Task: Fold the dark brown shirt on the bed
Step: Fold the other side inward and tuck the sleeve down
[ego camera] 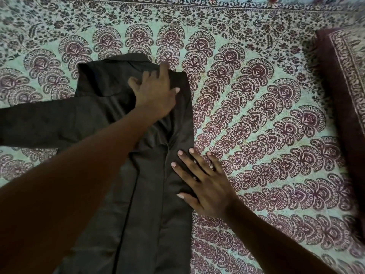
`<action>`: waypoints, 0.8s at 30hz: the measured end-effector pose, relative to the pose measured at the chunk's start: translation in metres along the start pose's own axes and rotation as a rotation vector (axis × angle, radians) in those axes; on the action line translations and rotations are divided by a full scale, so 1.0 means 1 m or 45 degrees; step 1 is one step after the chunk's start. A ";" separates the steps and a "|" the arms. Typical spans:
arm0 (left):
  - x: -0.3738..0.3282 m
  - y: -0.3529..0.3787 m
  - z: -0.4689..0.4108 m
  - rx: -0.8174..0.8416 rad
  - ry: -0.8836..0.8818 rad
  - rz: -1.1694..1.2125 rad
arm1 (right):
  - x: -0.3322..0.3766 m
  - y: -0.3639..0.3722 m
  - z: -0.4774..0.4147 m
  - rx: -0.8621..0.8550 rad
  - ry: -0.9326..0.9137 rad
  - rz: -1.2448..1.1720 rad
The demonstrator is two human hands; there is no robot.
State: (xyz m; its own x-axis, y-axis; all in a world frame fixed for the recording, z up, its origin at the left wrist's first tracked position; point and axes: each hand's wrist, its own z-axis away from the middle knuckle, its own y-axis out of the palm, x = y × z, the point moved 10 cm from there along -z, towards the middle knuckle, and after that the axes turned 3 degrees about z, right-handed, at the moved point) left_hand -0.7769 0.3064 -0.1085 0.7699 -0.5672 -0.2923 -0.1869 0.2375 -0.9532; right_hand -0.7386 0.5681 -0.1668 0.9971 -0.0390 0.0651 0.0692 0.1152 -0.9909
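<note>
At the far left, one sleeve [39, 123] of the shirt [150, 204] lies stretched out flat across the bed [266, 135], unfolded, running off the picture's edge. Next comes the shirt's body, lying lengthwise toward the person with its collar [126, 58] at the far end; a straight vertical edge runs down its middle. The left hand [156, 93], its arm crossing over the cloth, presses flat on the upper part near the shoulder, fingers [138, 82] spread wide and gripping nothing. Just right of that hand the shirt's right side ends in a clean straight line, which suggests that side, with its sleeve, is already turned in over the body. The right hand [205, 184] lies palm down on that lower right edge, half on the cloth and half on the bedcover, fingers [183, 159] spread wide and holding nothing, seemingly smoothing the fold. Farther right is only patterned bedcover, and a maroon pillow [343, 95] at the edge. By my reckoning the job is perhaps a third done: the left sleeve and side want folding in, then the length needs doubling up from the bottom.
</note>
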 end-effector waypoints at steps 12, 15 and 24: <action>0.061 -0.003 -0.021 0.163 0.119 -0.281 | 0.000 0.002 0.000 0.007 -0.001 0.009; 0.084 0.002 -0.016 0.299 0.016 -0.326 | -0.001 0.002 -0.001 0.008 -0.005 0.010; 0.097 -0.034 -0.006 0.265 0.192 -0.058 | 0.000 0.001 -0.001 0.002 -0.001 0.054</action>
State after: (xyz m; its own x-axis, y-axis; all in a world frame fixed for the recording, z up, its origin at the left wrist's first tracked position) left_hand -0.6993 0.2381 -0.1050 0.6721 -0.6884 -0.2727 -0.0126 0.3577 -0.9338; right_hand -0.7383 0.5673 -0.1676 0.9992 -0.0331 0.0232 0.0270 0.1183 -0.9926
